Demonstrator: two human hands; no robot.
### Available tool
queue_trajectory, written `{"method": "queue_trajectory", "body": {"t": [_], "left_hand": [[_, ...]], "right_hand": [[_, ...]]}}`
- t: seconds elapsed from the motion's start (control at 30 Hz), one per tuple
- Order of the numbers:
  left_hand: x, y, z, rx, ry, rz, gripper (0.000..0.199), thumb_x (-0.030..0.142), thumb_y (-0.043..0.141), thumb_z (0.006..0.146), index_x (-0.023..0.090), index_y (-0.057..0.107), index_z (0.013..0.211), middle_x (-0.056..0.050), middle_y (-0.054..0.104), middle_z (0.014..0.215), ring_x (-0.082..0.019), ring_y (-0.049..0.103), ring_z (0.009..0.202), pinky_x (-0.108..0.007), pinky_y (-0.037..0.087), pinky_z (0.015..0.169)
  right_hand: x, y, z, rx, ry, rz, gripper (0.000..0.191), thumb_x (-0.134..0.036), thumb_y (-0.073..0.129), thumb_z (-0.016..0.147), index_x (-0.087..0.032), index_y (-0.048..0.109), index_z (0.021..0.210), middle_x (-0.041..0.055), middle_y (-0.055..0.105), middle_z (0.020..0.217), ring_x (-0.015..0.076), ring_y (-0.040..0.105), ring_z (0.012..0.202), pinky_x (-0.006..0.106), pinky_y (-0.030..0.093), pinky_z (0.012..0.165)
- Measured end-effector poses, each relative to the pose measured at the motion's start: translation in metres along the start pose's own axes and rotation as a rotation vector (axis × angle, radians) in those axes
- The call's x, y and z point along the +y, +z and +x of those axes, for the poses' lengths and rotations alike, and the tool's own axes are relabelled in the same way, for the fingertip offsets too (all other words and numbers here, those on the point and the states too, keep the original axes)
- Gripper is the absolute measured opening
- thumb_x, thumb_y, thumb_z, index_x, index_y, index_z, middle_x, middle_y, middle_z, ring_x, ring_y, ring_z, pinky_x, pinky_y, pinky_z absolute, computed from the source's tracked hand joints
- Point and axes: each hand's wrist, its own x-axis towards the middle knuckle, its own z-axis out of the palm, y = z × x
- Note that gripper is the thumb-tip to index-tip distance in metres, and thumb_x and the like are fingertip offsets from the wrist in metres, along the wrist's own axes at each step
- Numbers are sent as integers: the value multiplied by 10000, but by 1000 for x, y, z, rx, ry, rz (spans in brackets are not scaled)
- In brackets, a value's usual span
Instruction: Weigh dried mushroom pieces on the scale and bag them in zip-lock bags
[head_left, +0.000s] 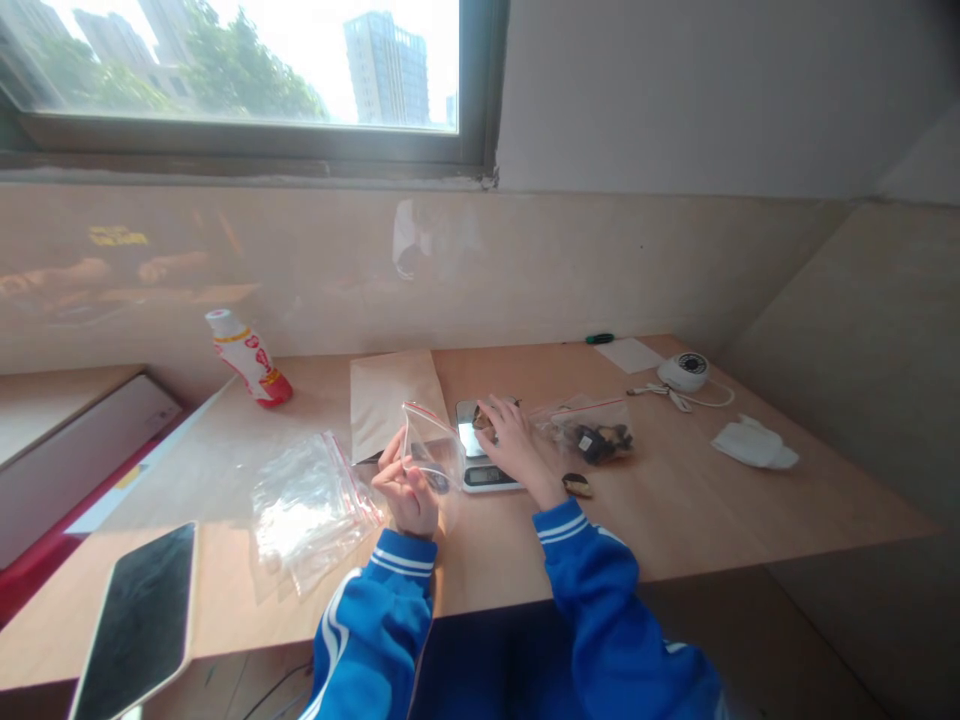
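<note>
My left hand [405, 495] is shut on the lower edge of a clear zip bag [429, 450], whose red-lined mouth stands open. My right hand [517, 447] reaches over a digital kitchen scale [486, 475], its fingertips gripping a dark piece [484, 423] on the steel pan. Another dark piece [576, 485] lies on the table by my right wrist. Beyond my right hand sits a zip bag of dark pieces [589, 435]. A stack of empty zip bags [311, 510] lies left of my left hand.
A kraft paper envelope [394, 400] lies behind the hands, and a red-and-white bottle [249, 358] lies on its side at the back left. A phone [139, 620] lies at the front left. A white round device [684, 372], white cloth [754, 443] and paper sheet [628, 354] lie on the right.
</note>
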Motion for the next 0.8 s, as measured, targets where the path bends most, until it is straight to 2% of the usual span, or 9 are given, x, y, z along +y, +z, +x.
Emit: {"method": "queue_trajectory", "body": {"t": [0.1,0.17,0.33,0.43,0.57,0.67,0.8], "left_hand": [[0,0,0,1,3,-1,135,376,292,965,242,299,954,-212,535,1247,-270,500,1256,-542,469,945],[1,-1,0,9,-2,3,137,382,286,965,247,289,945,-216,527,1256,-268,505,1251,-543,468,939],[3,-5,1,-8,-62,93,136,389,236,968,259,260,933,-225,506,1292,-262,492,1266,-535,462,938],[3,-6,2,1,-57,77,122,371,252,969,255,266,932,-229,506,1288,-263,477,1281,-530,451,942],[-2,-2,2,46,24,-2,95,330,315,959,235,306,956,-213,527,1264,-266,494,1260,-549,430,937],[-7,1,2,102,91,-45,115,328,362,943,219,328,962,-204,554,1230,-273,523,1222,-562,429,907],[-8,2,2,109,89,-97,103,304,387,937,213,343,956,-197,554,1231,-264,539,1200,-550,428,896]], "right_hand": [[12,11,0,-49,-28,-125,429,-258,529,867,-192,508,1291,134,552,1317,310,420,1271,574,211,1089],[11,10,1,-44,-58,-143,398,-239,528,870,-216,518,1267,109,586,1270,293,453,1237,564,205,1091],[0,2,7,-56,-123,-152,334,-170,526,855,-160,571,1185,113,639,1086,261,543,1065,467,319,1053],[-2,3,10,-73,-126,-128,365,-124,519,841,-129,561,1204,135,614,1113,273,532,1082,437,397,1000],[1,12,10,-77,-122,-42,390,-83,464,857,-151,539,1234,129,590,1148,251,534,1108,429,436,990],[4,18,10,-55,-144,26,339,-64,433,868,-154,587,1157,121,603,1123,235,549,1095,409,457,983],[7,23,9,7,-148,116,289,-73,446,868,-191,636,1051,91,646,1053,233,588,1035,409,484,943]]}}
